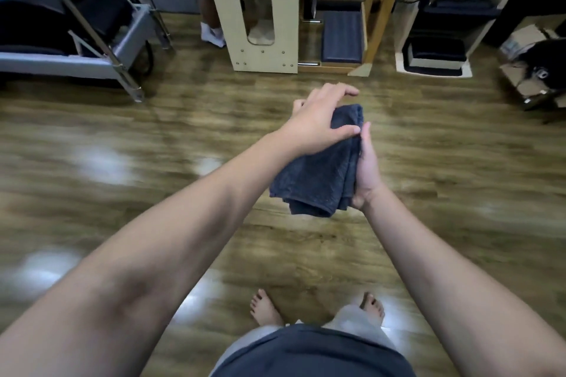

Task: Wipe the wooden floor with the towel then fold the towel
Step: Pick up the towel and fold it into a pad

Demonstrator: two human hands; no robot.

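A dark blue towel (318,177), folded into a thick stack, is held in the air above the wooden floor (153,187). My right hand (369,171) supports it from below and along its right edge, thumb up at the top corner. My left hand (318,122) lies flat across the towel's upper part, fingers spread, thumb pressing near my right thumb. The towel's lower folded edges hang free. I stand barefoot, and my feet show at the bottom of the view.
A pale wooden frame with a cut-out (260,9) stands straight ahead, another person's socked foot (213,34) beside it. A grey metal machine (76,49) fills the far left. Padded equipment (435,55) and cardboard boxes (526,82) sit far right.
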